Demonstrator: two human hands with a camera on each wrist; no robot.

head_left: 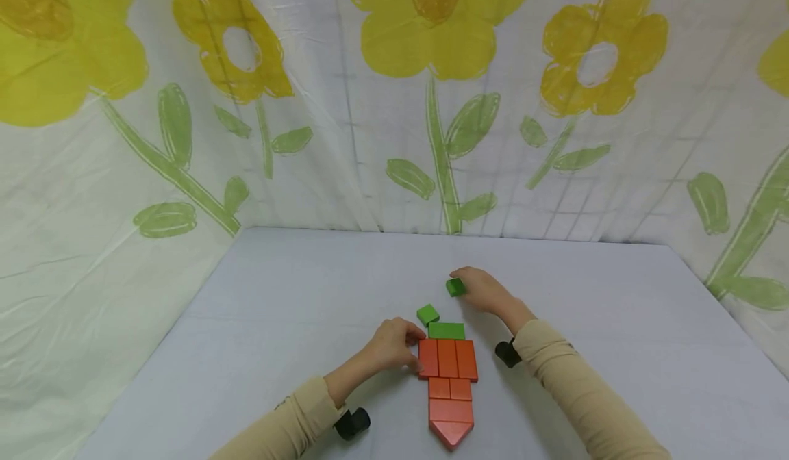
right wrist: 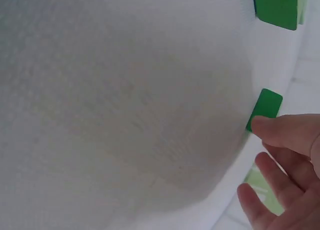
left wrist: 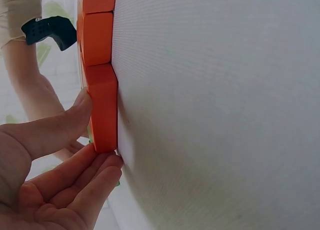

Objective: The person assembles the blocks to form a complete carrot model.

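Observation:
Flat on the table, red and orange blocks (head_left: 447,359) form a column that narrows to a pink-red triangle block (head_left: 452,433) at the near end. A green rectangular block (head_left: 446,330) touches the far end. At its upper left corner lies a small green block (head_left: 428,314), turned at an angle. My left hand (head_left: 388,345) pinches the leftmost red block (left wrist: 104,110) by its ends, thumb near and fingers far. Farther back, my right hand (head_left: 485,290) pinches another small green block (head_left: 455,287) between thumb and fingers; its contact with the table cannot be told.
A pale cloth covers the table (head_left: 296,275). Behind it hangs a white curtain (head_left: 345,172) with painted yellow flowers. Both wrists carry a black camera mount, such as the one on the left wrist (head_left: 353,424).

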